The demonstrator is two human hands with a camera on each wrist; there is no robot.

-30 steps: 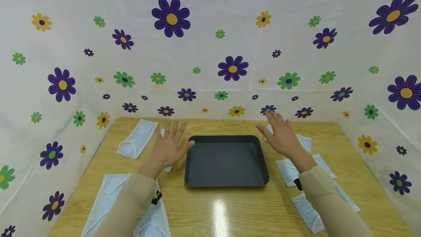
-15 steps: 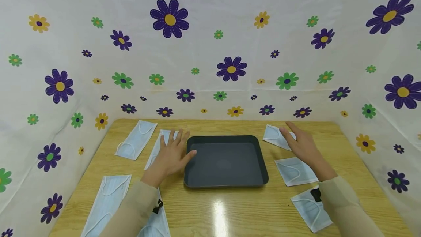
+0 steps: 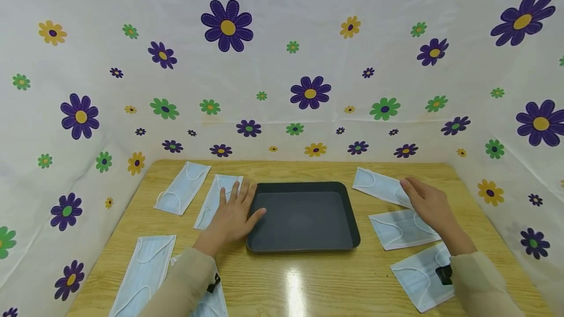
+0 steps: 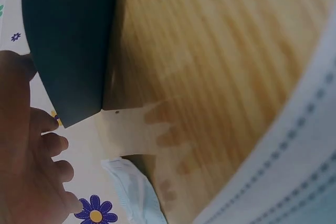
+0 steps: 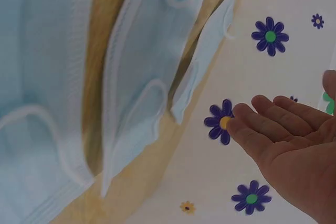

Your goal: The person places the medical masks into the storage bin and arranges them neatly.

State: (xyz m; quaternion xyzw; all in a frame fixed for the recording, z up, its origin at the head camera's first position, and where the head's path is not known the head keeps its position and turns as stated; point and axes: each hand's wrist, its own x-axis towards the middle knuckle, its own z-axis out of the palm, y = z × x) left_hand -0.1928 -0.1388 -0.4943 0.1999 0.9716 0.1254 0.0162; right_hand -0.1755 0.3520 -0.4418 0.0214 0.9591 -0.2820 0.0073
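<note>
A dark grey rectangular tray (image 3: 301,219) lies mid-table. At its left rim is my left hand (image 3: 233,216), fingers spread and straight, thumb reaching over the edge; contact is unclear. In the left wrist view this hand (image 4: 31,156) appears beside the tray wall (image 4: 71,40). A light blue face mask (image 3: 216,199) lies partly behind its fingers. My right hand (image 3: 434,207) hovers above the masks on the right, nearest the far mask (image 3: 376,185) and middle mask (image 3: 403,229). The right wrist view shows that hand (image 5: 294,150) with extended fingers and nothing held.
More face masks lie flat: one far left (image 3: 182,187), one near left (image 3: 143,268), one partly under the left forearm (image 3: 211,302), and one near right (image 3: 423,278). A flower-patterned white cloth (image 3: 273,62) surrounds the wooden table (image 3: 282,292) at back and sides.
My right hand has swept rightward and nearer, uncovering the masks beneath it. My left hand has shifted slightly right and nearer along the tray's left rim. Tray and masks look unmoved.
</note>
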